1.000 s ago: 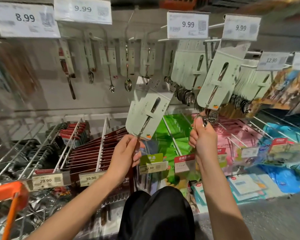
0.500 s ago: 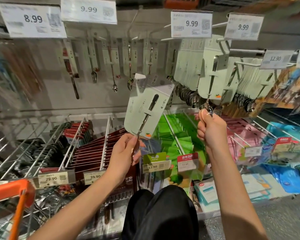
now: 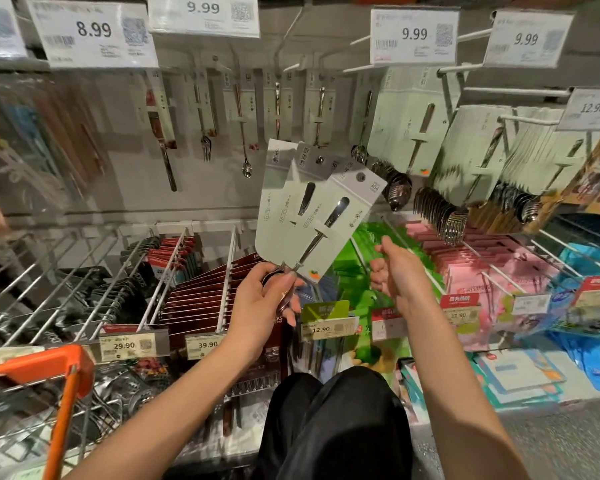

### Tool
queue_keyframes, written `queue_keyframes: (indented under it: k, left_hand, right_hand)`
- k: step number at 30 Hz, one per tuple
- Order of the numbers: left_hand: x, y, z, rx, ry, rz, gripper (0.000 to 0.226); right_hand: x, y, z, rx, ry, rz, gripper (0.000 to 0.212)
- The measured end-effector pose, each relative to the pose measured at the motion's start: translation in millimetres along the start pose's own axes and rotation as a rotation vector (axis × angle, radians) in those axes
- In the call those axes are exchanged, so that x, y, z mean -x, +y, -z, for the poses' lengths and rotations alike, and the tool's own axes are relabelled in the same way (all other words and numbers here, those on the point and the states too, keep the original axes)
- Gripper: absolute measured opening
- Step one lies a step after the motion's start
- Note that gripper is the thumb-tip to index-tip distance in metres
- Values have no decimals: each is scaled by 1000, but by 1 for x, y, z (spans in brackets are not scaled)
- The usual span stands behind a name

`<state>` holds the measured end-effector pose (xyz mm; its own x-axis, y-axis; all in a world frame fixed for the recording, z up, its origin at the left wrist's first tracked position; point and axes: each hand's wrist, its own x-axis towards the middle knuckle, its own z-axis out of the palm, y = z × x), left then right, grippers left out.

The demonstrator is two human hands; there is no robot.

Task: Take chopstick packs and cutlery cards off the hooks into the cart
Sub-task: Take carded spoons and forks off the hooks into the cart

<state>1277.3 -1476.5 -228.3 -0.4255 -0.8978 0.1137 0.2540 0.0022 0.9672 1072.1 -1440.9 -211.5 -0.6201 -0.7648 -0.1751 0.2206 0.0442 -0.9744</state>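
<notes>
Left hand point(image 3: 264, 299) pinches fanned cutlery cards point(image 3: 312, 209) by bottom edge (weak hold); could slip. Right hand point(image 3: 395, 271) loosely curled, empty.

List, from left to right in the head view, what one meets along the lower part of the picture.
Orange cart handle → 29.90 price tag → 39.90 price tag → left hand holding the cutlery cards → 12.90 price tag → right hand → pink packs.

Cutlery cards point(image 3: 312, 209) fan up from the left hand point(image 3: 260, 306) at centre — right hand point(image 3: 395, 271) just right, hooks point(image 3: 499, 90) of cards far right, cart point(image 3: 63, 382) near left.
</notes>
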Motion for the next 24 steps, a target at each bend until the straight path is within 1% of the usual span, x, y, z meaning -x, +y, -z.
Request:
queue_keyframes:
  k: [3, 5, 6, 8, 10, 11, 17, 22, 24]
  left_hand:
    - [0, 2, 3, -8, 9, -4, 21]
    - [-1, 2, 4, -22, 17, -14, 21]
    - [-2, 1, 5, -27, 25, -16, 21]
    - [-3, -1, 6, -47, 38, -22, 27]
    - [-4, -3, 7, -87, 35, -44, 39]
    - [-2, -3, 7, -105, 25, -60, 43]
    - [0, -4, 8, -131, -16, -92, 44]
    - [4, -10, 5, -175, -36, -87, 42]
    - [5, -10, 4, -146, -37, -48, 34]
  right_hand:
    - [26, 23, -13, -108, -77, -24, 43]
    - [41, 29, -25, -89, -137, -8, 53]
    - [46, 30, -31, -63, -164, 4, 53]
    - [56, 29, -42, -29, -188, 48, 42]
    - [61, 29, -52, 15, -198, 126, 29]
    - [64, 30, -56, 41, -196, 165, 26]
    - [64, 35, -65, 174, -61, 329, 31]
    - [64, 29, -63, 99, 43, 355, 25]
    - [59, 29, -61, 114, 149, 339, 23]
